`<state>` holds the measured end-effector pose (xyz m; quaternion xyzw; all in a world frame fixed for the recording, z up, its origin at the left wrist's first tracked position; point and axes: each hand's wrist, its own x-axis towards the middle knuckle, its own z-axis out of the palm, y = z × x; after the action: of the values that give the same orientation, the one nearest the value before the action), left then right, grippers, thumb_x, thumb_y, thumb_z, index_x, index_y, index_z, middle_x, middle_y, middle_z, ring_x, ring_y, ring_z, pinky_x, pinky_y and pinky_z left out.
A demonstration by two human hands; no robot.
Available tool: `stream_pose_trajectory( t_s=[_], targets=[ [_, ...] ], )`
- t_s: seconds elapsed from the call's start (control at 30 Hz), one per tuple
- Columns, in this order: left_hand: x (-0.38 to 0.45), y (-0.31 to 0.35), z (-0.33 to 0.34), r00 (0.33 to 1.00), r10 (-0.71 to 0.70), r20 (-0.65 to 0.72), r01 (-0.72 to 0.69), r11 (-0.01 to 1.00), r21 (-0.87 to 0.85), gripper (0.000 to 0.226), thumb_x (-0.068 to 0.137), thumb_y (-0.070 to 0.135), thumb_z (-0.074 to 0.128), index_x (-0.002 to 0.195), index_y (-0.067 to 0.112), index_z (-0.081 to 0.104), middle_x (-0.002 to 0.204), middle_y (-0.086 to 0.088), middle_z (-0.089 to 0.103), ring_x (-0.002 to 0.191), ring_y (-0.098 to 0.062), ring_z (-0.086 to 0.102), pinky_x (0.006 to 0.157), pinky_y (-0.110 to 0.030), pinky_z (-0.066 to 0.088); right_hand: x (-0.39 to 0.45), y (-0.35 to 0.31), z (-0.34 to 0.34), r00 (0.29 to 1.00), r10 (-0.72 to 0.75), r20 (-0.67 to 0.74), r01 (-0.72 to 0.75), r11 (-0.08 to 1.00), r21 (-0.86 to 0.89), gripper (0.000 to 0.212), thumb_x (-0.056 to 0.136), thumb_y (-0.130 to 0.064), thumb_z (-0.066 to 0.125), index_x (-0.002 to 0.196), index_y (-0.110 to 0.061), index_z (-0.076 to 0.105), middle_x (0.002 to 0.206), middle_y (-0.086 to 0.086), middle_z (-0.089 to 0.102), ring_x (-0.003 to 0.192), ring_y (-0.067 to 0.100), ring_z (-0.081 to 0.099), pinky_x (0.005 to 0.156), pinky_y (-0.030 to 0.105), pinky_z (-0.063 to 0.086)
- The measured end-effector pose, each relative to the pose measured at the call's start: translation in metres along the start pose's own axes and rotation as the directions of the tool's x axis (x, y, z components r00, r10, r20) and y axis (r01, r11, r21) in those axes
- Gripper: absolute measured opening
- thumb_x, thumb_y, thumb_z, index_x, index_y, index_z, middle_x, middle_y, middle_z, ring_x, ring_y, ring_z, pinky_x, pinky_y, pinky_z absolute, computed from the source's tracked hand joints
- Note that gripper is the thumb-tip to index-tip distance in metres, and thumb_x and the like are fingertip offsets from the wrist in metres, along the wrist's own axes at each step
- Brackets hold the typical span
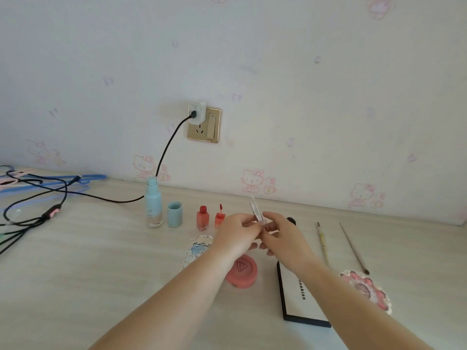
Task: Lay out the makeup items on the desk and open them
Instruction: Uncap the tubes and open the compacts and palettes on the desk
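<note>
**Both hands on a slim tube, cap end pointing up and away**

Head view: the left hand (pixel 237 231) and right hand (pixel 283 233) meet above the middle of the desk (pixel 101 261), both pinching a small silvery-clear tube (pixel 256 210). The fingers of each hand are curled closed around its lower part. The tube's long axis runs from the fingertips upward and slightly left, toward the wall, so its free end stands clear above both hands. Which hand holds the body and which the cap cannot be told — the grip point is partly hidden and blurred. Judging by the task, a pull or twist along that axis would separate the parts, and the two hands are equally near.

Behind the hands stand items already opened: a pale blue bottle (pixel 153 203) with its blue cap (pixel 174 214) just beside it, and a red bottle (pixel 203 218) next to its upright red applicator (pixel 219 217). Nearer lie a pink round compact (pixel 243 272), a white palette box (pixel 300 296) and two brushes (pixel 323 245), all apparently still closed or untouched.
</note>
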<state>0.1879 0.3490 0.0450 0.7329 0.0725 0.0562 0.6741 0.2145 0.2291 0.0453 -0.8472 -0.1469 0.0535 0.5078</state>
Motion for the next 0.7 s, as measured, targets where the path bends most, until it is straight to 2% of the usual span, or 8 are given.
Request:
stream_pose_trajectory(
  t_s=[0.1,0.17,0.27,0.37,0.43,0.5,0.6,0.7],
  targets=[
    [-0.016,0.007,0.0,0.995,0.084,-0.053,-0.086,0.996,-0.03,0.01,0.086,0.017,0.064,0.088,0.026,0.068,0.08,0.005,0.073,0.073,-0.012,0.069,0.08,-0.033,0.057,-0.02,-0.007,-0.002,1.0,-0.012,-0.001,0.012,0.99,0.138,0.057,0.087,-0.013,0.062,0.137,-0.025,0.038,0.096,0.0,0.064,0.073,0.012,0.068,0.063,0.023,0.055],
    [-0.027,0.011,-0.003,0.982,0.165,-0.094,-0.168,0.986,-0.024,0.014,0.085,0.013,0.064,0.092,0.023,0.069,0.075,0.008,0.07,0.065,-0.004,0.064,0.072,-0.027,0.054,-0.03,-0.012,-0.006,0.999,-0.031,0.026,0.029,0.996,0.088,0.063,0.082,-0.017,0.068,0.134,-0.034,0.036,0.097,-0.003,0.067,0.083,0.01,0.068,0.078,0.031,0.056],
    [-0.044,0.02,-0.018,0.928,0.357,-0.111,-0.343,0.931,0.126,0.02,0.086,0.01,0.064,0.097,0.026,0.068,0.087,0.011,0.068,0.073,0.006,0.063,0.071,-0.016,0.049,-0.041,-0.025,-0.014,0.996,-0.079,0.03,0.077,0.996,0.051,0.05,0.08,-0.032,0.071,0.123,-0.037,0.045,0.098,-0.011,0.068,0.092,0.003,0.066,0.088,0.033,0.053],
    [-0.06,0.026,-0.045,0.822,0.57,-0.014,-0.511,0.748,0.424,0.023,0.086,0.014,0.064,0.105,0.026,0.069,0.094,0.014,0.062,0.092,0.001,0.06,0.084,-0.016,0.046,-0.051,-0.054,-0.025,0.997,-0.081,0.016,0.078,0.987,0.138,0.03,0.089,-0.038,0.058,0.109,-0.016,0.061,0.074,-0.004,0.071,0.072,0.009,0.069,0.072,0.028,0.056],
    [-0.07,0.029,-0.064,0.753,0.653,0.08,-0.58,0.603,0.548,0.025,0.087,0.018,0.063,0.11,0.025,0.068,0.096,0.012,0.059,0.092,-0.002,0.06,0.083,-0.019,0.047,-0.058,-0.075,-0.026,0.996,-0.047,0.07,0.036,0.989,0.143,0.04,0.092,-0.047,0.047,0.094,-0.011,0.066,0.054,0.0,0.066,0.048,0.011,0.06,0.054,0.023,0.048],
    [-0.081,0.031,-0.081,0.67,0.727,0.152,-0.614,0.426,0.664,0.025,0.087,0.028,0.058,0.111,0.026,0.067,0.096,0.013,0.058,0.087,-0.002,0.057,0.076,-0.016,0.045,-0.066,-0.09,-0.023,0.988,-0.016,0.157,0.001,0.996,0.093,0.053,0.094,-0.053,0.038,0.084,-0.012,0.071,0.044,0.0,0.057,0.037,0.01,0.044,0.042,0.017,0.036],
    [-0.094,0.035,-0.102,0.547,0.807,0.223,-0.616,0.208,0.76,0.028,0.085,0.034,0.054,0.108,0.023,0.067,0.095,0.01,0.063,0.086,-0.004,0.054,0.075,-0.014,0.042,-0.075,-0.105,-0.011,0.958,-0.009,0.286,0.003,1.0,0.021,0.054,0.094,-0.051,0.04,0.069,-0.013,0.07,0.039,-0.001,0.047,0.034,0.009,0.036,0.038,0.015,0.03],
    [-0.106,0.036,-0.12,0.528,0.805,0.271,-0.615,0.143,0.775,0.028,0.086,0.034,0.053,0.104,0.022,0.07,0.089,0.008,0.065,0.08,-0.007,0.057,0.073,-0.016,0.043,-0.078,-0.109,0.002,0.951,-0.051,0.305,0.069,0.996,-0.051,0.047,0.095,-0.045,0.043,0.069,-0.014,0.066,0.039,-0.005,0.047,0.036,0.008,0.039,0.043,0.014,0.034]
  ],
)
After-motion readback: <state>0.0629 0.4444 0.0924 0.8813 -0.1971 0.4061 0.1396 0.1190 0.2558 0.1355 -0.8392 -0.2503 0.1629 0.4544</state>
